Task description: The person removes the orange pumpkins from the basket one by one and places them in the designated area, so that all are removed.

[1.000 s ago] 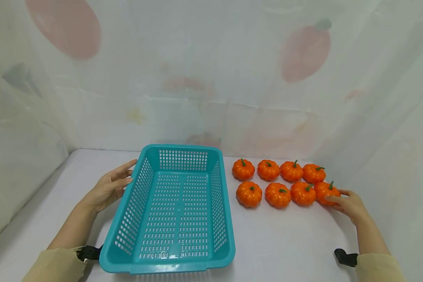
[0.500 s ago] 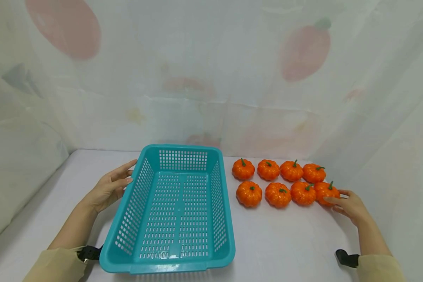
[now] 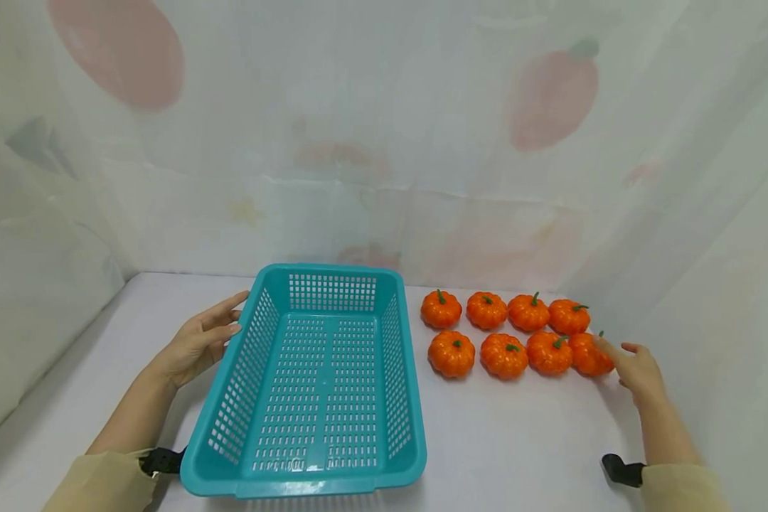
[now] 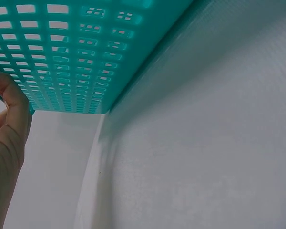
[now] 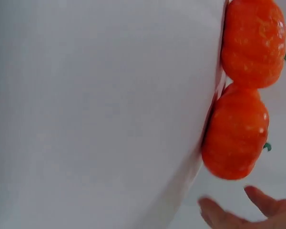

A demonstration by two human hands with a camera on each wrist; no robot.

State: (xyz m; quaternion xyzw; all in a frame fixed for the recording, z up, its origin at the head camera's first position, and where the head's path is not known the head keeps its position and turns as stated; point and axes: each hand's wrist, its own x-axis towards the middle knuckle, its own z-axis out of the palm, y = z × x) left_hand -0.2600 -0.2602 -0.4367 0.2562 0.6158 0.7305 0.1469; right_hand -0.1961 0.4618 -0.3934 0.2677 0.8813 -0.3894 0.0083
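A turquoise plastic basket (image 3: 323, 485) with slotted walls stands on the white table, with nothing in it. My left hand (image 3: 195, 345) is at its left side, the fingertips and thumb right at the rim; the left wrist view shows bent fingers (image 4: 14, 105) close to the slotted wall. To the basket's right, several small orange pumpkins (image 3: 451, 353) with green stems form two rows. Beside the rightmost front pumpkin (image 3: 590, 355) is my right hand (image 3: 640, 370), fingers spread and holding nothing. In the right wrist view its fingertips lie just apart from that pumpkin (image 5: 236, 136).
A pale printed curtain (image 3: 371, 142) hangs behind the table and along both sides. The back row of pumpkins (image 3: 530, 313) sits near the curtain. White tabletop (image 3: 518, 441) extends in front of the pumpkins.
My right hand has let go of the rightmost front pumpkin and drawn slightly away, its thumb lifting higher. My left hand and the basket stay where they were.
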